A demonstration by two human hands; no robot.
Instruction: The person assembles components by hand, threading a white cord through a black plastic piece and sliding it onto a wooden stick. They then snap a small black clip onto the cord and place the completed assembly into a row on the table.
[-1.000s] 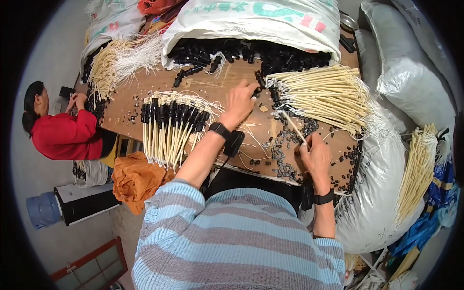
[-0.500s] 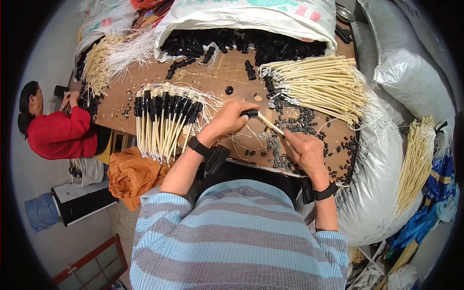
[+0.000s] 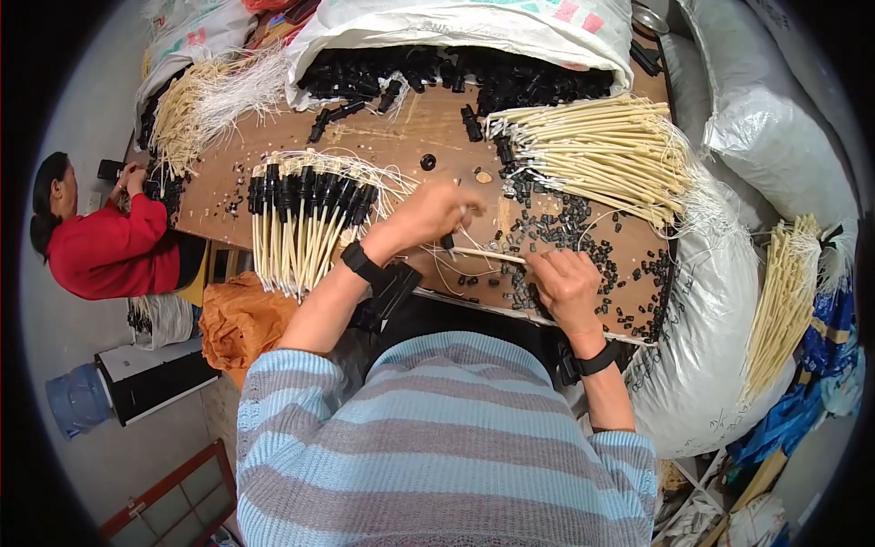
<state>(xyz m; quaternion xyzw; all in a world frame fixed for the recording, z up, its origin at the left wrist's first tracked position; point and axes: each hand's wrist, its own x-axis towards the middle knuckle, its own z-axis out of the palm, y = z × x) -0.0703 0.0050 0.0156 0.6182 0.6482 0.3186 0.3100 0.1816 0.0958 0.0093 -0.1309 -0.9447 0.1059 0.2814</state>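
A thin cream-coloured rod (image 3: 492,255) points leftward from my right hand (image 3: 565,284), whose fingers are closed on one end of it. At its other end sits a small black fitting (image 3: 447,242). My left hand (image 3: 433,214) hovers just above that end, its fingers smeared by motion, so I cannot make out whether they hold anything. Left of it lies a bundle of cream rods with black fittings (image 3: 314,196) on their upper ends, with thin white wires trailing off. A large pile of cream rods (image 3: 592,159) without such fittings lies beyond my right hand.
Many small black pieces (image 3: 583,232) are scattered over the brown table (image 3: 383,137). An open white sack (image 3: 456,27) at the back spills black fittings (image 3: 547,87). A full pale sack (image 3: 706,337) stands at the right. A co-worker in red (image 3: 118,242) works at the left.
The rod has swung from slanting upward to nearly level, its fitted end now lower. My left hand has come off that end and moved slightly up; my right hand has shifted slightly left.
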